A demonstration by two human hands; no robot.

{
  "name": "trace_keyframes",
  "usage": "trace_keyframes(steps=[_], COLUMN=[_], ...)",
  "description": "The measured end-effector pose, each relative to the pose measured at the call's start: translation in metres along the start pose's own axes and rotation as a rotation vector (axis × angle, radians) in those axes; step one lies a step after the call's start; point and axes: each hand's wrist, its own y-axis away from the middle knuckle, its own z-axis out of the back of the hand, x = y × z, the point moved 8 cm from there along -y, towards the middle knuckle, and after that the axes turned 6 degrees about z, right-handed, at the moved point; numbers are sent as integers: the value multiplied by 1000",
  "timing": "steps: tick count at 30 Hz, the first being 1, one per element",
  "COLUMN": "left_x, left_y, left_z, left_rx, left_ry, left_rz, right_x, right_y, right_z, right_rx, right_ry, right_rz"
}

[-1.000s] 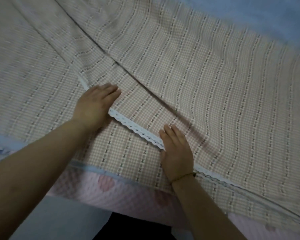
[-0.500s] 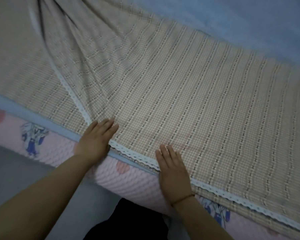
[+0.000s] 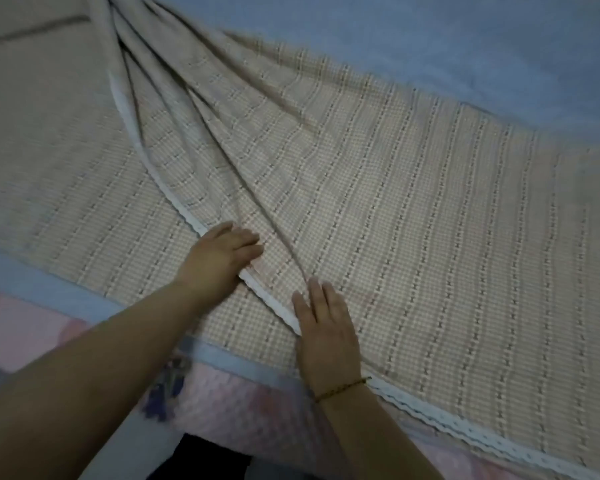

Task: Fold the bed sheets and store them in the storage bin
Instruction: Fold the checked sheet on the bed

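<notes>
A beige checked bed sheet (image 3: 413, 216) with a white lace edge (image 3: 465, 427) lies spread over the bed, one layer folded over another. Long creases fan out from the top left toward my hands. My left hand (image 3: 219, 258) lies flat on the sheet at the lace edge, fingers straight and pointing right. My right hand (image 3: 326, 334) presses flat on the upper layer just right of the lace edge, fingers straight and pointing away from me. A thin cord bracelet circles my right wrist. No storage bin is in view.
A blue cover (image 3: 465, 46) lies under the sheet at the top right. The pink quilted mattress side (image 3: 243, 403) with a blue cartoon print runs along the near bed edge. Grey floor (image 3: 125, 452) and a dark shape lie below.
The lace edge and upper layer have shifted back from the bed edge onto the lower layer. Both hands moved with them, and more creases gather at the top left.
</notes>
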Motion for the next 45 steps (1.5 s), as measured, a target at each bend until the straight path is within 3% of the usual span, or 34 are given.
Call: trace_keyframes(steps=[5, 13, 16, 18, 20, 23, 25, 29, 32, 36, 40, 45], left_x=[78, 128, 136, 142, 144, 140, 133, 136, 139, 160, 199, 269], left_y=[-2, -22, -15, 3, 34, 96, 125, 132, 128, 128, 113, 79], left_z=[7, -12, 2, 31, 53, 52, 27, -1, 7, 23, 24, 21], left_rx=[17, 57, 46, -93, -201, -196, -69, 39, 91, 43, 0, -64], left_ry=[-30, -133, -42, -5, 18, 49, 10, -24, -78, -205, -255, -272], left_rz=[-22, 53, 83, 100, 112, 152, 180, 281, 267, 255, 260, 136], right_x=[52, 53, 59, 68, 83, 106, 114, 112, 114, 121, 148, 207], right_y=[-63, -79, -83, -83, -76, -53, -32, -27, -30, -39, -61, -126], right_z=[-20, -39, -29, -10, 3, -9, -32, -49, -43, -36, -46, -73], right_rx=[20, 40, -98, -260, -305, -185, -49, 79, 55, 7, 27, 35], right_ry=[9, 175, 138, 24, -63, -45, 36, 43, -1, -41, -72, -70], right_rz=[-49, -72, -73, -23, 55, 214, 276, 248, 229, 185, 195, 164])
